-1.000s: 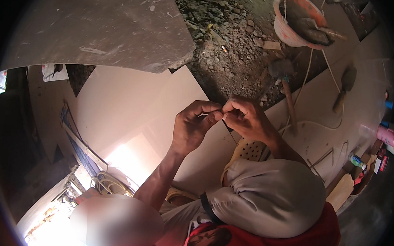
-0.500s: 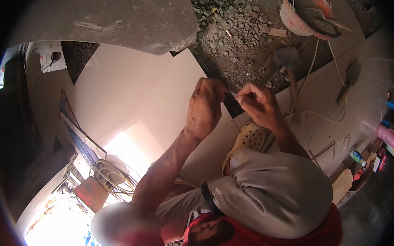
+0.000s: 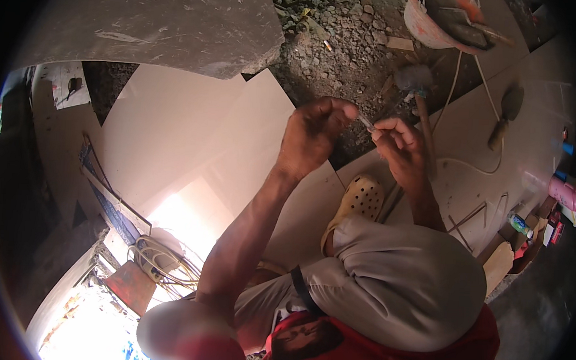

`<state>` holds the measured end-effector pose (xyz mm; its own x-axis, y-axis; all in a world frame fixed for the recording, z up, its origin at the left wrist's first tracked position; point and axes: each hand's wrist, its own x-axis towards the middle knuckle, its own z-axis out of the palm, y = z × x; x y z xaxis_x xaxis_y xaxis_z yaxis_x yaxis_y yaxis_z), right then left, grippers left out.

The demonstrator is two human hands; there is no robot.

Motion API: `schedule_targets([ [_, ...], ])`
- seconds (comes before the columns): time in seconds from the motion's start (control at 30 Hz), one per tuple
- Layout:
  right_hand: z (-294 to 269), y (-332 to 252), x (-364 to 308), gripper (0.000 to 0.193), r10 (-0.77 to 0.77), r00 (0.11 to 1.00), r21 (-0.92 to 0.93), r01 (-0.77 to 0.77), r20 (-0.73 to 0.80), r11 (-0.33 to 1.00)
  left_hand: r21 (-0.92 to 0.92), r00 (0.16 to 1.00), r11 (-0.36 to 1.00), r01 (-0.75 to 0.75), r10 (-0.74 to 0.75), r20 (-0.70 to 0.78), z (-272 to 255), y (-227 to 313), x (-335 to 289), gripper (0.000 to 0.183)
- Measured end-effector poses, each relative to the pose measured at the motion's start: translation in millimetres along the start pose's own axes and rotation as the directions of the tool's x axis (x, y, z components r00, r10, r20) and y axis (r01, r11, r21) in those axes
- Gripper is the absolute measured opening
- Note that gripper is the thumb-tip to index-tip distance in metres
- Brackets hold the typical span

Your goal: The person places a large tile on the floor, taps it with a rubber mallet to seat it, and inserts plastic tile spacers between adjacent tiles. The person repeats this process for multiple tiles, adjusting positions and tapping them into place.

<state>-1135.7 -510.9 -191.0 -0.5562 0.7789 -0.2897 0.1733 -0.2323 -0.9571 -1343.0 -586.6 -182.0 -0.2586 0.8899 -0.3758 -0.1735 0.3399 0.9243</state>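
Fingers [image 3: 388,136] pinch thin piece [image 3: 366,123]; bottle [image 3: 521,225] bears label [image 3: 518,222]

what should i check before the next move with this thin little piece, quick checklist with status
1. Thin piece gripped: ok, pinched in the fingertips of the right hand.
2. Left hand touching the piece: cannot tell, its fingertips are right by the other end, contact too small to judge.
3. Hammer set down: ok, lying with its head by the rubble.
4. Trowel out of the hands: ok, lying on the right.
5. Floor fully tiled ahead: not ok, rubble lies beyond the pale tile.
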Motion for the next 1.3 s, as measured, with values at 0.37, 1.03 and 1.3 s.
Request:
schedule_targets([
  [0.37,14.7,-13.3,13.8,0.011,-0.296,0.951,-0.387,0.309,0.093,0.869,0.295,0.959,0.920,-0.257,0.279,-0.037,-2.5,3.0,-10.8,0.010],
  [1.03,28.1,-8.6,23.3,0.017,0.305,0.930,0.129,-0.334,0.204,0.934,0.339,0.911,0.865,-0.369,0.409,-0.052,-3.8,-38.1,-22.9,0.016],
  [1.3,27.9,15.7,26.6,0.022,0.319,0.912,0.261,-0.384,0.257,0.886,0.305,0.905,0.875,-0.377,0.418,-0.079,-3.9,-45.2,-27.8,0.016],
])
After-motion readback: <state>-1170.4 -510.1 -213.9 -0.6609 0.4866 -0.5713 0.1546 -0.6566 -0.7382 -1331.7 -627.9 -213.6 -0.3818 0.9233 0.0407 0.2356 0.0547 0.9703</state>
